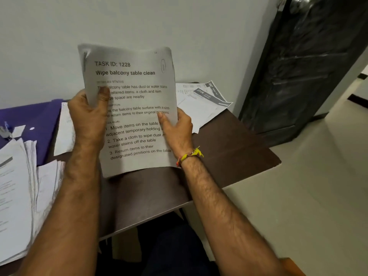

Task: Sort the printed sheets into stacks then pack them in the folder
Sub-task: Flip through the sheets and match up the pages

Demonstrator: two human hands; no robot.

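Both hands, left hand (88, 114) and right hand (176, 128), pinch the curling white printed sheet (137, 120) by thumb and fingers; misreading risks wrong stack.

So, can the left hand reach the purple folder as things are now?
Probably not yet: the left hand grips the sheet. The purple folder lies close on that side, with nothing between them.

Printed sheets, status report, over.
Both hands, left hand and right hand, grip raised sheet. Purple folder lies open, unpacked. Nothing blocking.
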